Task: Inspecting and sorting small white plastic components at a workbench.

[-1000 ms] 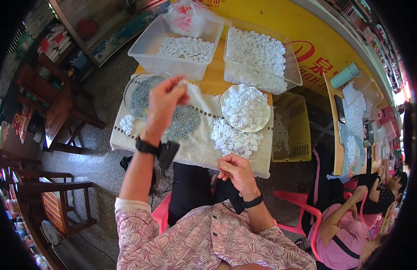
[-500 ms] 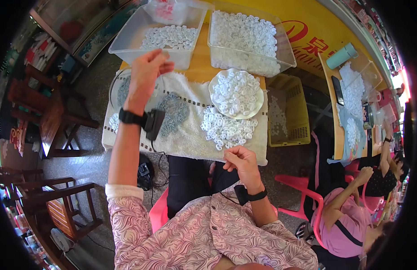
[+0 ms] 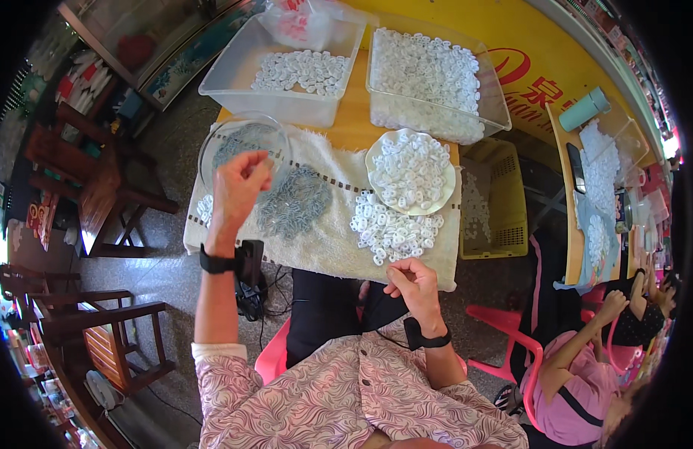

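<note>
My left hand (image 3: 238,187) is raised over the near rim of a clear glass bowl (image 3: 212,150) that holds small grey metal pieces. Its fingertips are pinched together, and anything between them is too small to see. A heap of the same grey pieces (image 3: 298,202) lies on the white towel (image 3: 324,251) just right of that hand. My right hand (image 3: 414,284) hovers at the towel's near edge above my lap, fingers pinched. Just beyond it lies a loose pile of white plastic rings (image 3: 387,228). A white plate (image 3: 447,187) behind the pile is full of more rings.
Two clear plastic bins (image 3: 234,78) (image 3: 496,112) with white pieces stand at the back of the yellow table. A yellow crate (image 3: 503,217) sits to the right. Another person in pink (image 3: 586,374) sits lower right at a neighbouring table. Wooden chairs (image 3: 99,329) stand at left.
My left hand has drawn back from near the far bin to the near rim of the glass bowl. My right hand stays by the towel's near edge. The view has tilted slightly.
</note>
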Tool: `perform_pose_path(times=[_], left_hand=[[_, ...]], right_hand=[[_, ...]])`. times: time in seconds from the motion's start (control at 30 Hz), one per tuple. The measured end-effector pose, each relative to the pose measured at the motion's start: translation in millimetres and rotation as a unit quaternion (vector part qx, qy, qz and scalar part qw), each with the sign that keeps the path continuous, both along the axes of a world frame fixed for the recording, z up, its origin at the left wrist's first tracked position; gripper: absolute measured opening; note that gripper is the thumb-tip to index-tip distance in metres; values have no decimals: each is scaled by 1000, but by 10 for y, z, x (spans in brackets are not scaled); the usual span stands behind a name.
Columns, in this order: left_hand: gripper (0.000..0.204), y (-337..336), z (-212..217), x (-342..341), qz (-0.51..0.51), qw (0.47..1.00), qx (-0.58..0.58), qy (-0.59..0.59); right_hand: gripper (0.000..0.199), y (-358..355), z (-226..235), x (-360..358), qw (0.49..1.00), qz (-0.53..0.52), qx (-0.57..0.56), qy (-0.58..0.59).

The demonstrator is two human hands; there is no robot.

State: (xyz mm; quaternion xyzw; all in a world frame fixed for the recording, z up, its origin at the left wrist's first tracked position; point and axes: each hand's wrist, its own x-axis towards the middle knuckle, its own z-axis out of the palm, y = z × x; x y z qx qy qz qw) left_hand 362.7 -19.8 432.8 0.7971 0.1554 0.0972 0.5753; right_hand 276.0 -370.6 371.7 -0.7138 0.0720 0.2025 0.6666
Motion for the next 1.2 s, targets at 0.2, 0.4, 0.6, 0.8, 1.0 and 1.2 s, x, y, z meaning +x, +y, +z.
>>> perform_pose_path(times=[0.2, 0.4, 0.6, 0.8, 1.0, 1.2], left_hand=[[39, 15, -391, -409, 25, 968, 247, -28], [26, 52, -625, -434, 39, 921, 379, -83], [15, 111, -645, -462, 65, 918, 378, -101], [18, 185, -630, -585, 73, 923, 351, -136], [17, 177, -666, -839, 47, 911, 393, -114], [20, 181, -532, -941, 42, 911, 410, -27]], right_hand=[[13, 2, -14, 30, 1000, 8, -5, -6], [12, 79, -2, 20, 999, 19, -6, -26], [12, 153, -5, 5, 999, 32, -8, -30], [13, 173, -40, -12, 999, 35, -9, -32], [14, 159, -51, -18, 999, 42, -20, -23], [14, 144, -49, -16, 999, 39, -18, -20]])
